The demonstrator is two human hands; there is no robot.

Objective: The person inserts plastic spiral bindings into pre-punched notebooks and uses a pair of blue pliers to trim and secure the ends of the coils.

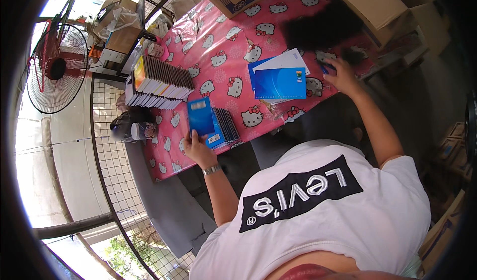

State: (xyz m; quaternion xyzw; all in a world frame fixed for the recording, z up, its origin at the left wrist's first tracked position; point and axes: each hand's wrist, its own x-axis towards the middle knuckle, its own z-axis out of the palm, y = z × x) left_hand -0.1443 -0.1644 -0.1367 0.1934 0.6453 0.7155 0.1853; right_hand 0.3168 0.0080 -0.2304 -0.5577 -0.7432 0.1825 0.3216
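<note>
My left hand [198, 150] grips the lower edge of a blue-covered notebook [199, 115], its thumb on the cover. That notebook lies against a row of blue spiral notebooks [226, 123] near the table's front edge. To the right, a blue cover [280, 84] rests on white sheets [288, 60], with another blue cover [251, 72] partly showing under them. Just right of these sheets is my right hand [342, 76], thumb and fingers closed round a small dark-blue object [325, 68]. Its kind is too small to make out.
A pink patterned cloth [218, 76] covers the table. Yellow-covered spiral notebooks [161, 79] are stacked at the left, beside a lidded cup [141, 131]. A black heap [323, 26] lies at the back right near an open carton [367, 4]. A fan [57, 69] stands far left.
</note>
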